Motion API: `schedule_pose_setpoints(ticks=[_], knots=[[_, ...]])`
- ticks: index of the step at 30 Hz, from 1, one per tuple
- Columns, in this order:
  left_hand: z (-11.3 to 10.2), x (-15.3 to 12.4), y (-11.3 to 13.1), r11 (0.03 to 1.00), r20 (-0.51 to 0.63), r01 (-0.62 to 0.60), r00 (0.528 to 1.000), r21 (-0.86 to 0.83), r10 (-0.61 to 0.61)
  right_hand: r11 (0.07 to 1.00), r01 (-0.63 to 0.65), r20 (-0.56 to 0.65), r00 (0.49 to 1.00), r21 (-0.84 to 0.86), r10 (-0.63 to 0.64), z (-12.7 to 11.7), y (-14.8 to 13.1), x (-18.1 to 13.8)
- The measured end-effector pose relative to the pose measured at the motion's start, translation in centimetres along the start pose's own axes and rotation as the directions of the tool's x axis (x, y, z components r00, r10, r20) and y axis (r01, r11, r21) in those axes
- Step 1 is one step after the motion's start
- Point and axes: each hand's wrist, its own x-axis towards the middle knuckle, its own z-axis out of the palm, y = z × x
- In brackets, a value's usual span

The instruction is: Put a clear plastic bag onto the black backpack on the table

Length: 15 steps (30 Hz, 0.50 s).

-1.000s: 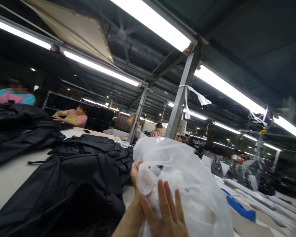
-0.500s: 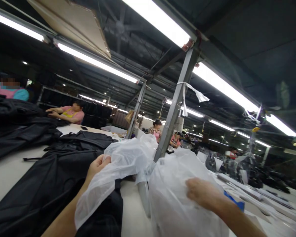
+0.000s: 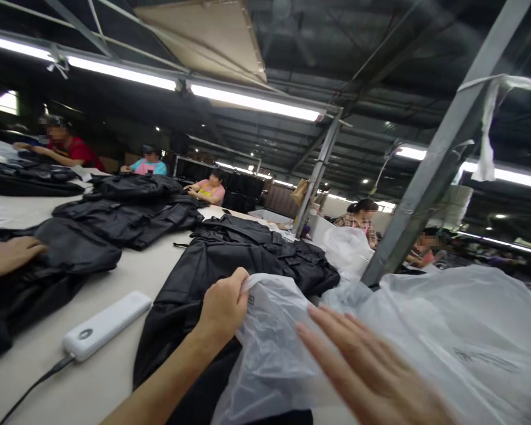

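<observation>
My left hand (image 3: 223, 304) is closed on the edge of a translucent plastic bag (image 3: 274, 354), which hangs down from the fingers. My right hand (image 3: 363, 360) is beside the same bag, fingers stretched out and somewhat blurred; whether it touches the plastic I cannot tell. Under and behind my left hand lies a black bag (image 3: 230, 260) of smooth fabric, partly covered by the plastic. More translucent plastic bags (image 3: 464, 319) are heaped to the right, behind my right hand.
A co-worker's hand (image 3: 13, 257) rests on a black bag (image 3: 79, 248) at the left. A white device (image 3: 108, 324) with a black cable lies on the table (image 3: 97, 378). A metal post (image 3: 433, 159) rises at the right. Several people work farther back.
The view has swung left, bringing the white device and a co-worker's hand into sight. My right hand has come off the heaped plastic towards the left, its fingers now spread out. My left hand still grips plastic.
</observation>
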Motion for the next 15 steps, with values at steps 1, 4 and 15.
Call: schedule_pose_setpoints(ticks=[1,4,15], knots=[[0.0,-0.5,-0.1,1.0,0.021,0.001,1.0,-0.01,-0.001,0.996,0.086,0.012,0.996,-0.038,-0.086,1.5,-2.1,1.2],[-0.8,-1.7,-1.6,0.997,0.076,0.031,0.997,-0.071,-0.026,0.988,0.126,-0.037,0.992,0.086,-0.123,5.2,-5.3,2.3],[-7.3,-7.3,-8.1,0.966,0.007,0.245,0.969,0.084,-0.246,0.911,0.224,0.038,0.967,0.345,-0.252,11.2,-4.7,-2.2]])
